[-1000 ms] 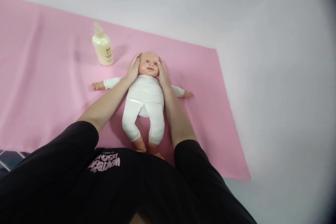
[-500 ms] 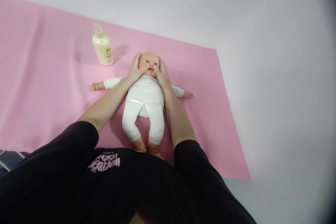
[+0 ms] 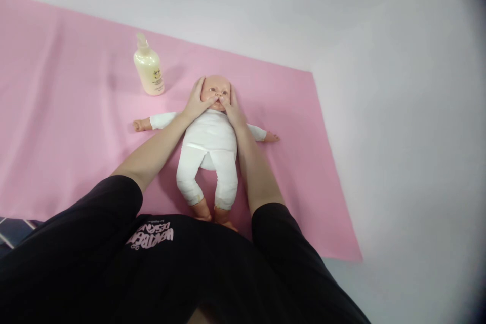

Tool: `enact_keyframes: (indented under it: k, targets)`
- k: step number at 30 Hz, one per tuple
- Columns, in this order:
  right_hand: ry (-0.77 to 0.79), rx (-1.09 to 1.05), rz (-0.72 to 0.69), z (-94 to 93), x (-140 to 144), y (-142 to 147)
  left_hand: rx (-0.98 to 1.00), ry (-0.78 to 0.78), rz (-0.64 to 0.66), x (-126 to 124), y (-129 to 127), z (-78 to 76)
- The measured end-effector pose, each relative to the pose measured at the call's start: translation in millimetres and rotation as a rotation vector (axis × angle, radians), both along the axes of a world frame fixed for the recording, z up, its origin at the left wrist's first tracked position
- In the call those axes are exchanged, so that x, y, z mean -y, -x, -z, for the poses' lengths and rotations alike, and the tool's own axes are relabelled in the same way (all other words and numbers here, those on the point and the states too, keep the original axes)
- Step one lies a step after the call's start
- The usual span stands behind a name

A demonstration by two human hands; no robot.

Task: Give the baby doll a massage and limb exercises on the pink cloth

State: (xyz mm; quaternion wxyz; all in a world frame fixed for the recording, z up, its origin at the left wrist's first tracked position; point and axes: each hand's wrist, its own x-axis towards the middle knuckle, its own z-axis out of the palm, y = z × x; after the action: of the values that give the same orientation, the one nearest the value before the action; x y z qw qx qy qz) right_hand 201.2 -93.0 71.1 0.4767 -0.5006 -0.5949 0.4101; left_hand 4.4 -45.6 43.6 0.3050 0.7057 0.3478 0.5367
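A baby doll [image 3: 210, 133] in white cloth lies on its back, arms spread and feet toward me. My left hand [image 3: 195, 103] cups one side of its head, and my right hand [image 3: 234, 109] cups the other. Both thumbs rest on the doll's lower face, their tips close together at the mouth, which they partly cover. The other fingers wrap around the sides of the head and are partly hidden.
A pump bottle [image 3: 149, 68] of pale yellow liquid stands to the left of the doll's head. Under both lies a pink sheet [image 3: 296, 172] on a pale surface [image 3: 398, 126]. A dark patch with light lines [image 3: 15, 230] shows at lower left.
The thumbs have shifted slightly downward and inward, so their tips are closer together at the doll's mouth. The doll and bottle stay in place.
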Motion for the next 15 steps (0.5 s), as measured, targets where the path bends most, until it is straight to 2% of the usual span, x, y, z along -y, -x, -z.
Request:
enact_keyframes:
  k: [10,13,15]
  targets:
    - [0.036,0.006,0.019,-7.9,5,3,0.02,0.0,0.046,1,2,-1.3]
    - [0.028,0.013,0.034,-3.5,1,4,0.033,0.018,0.05,-3,1,2.6]
    - [-0.031,0.024,0.025,3.0,-4,4,0.048,0.037,0.037,-9,1,8.2]
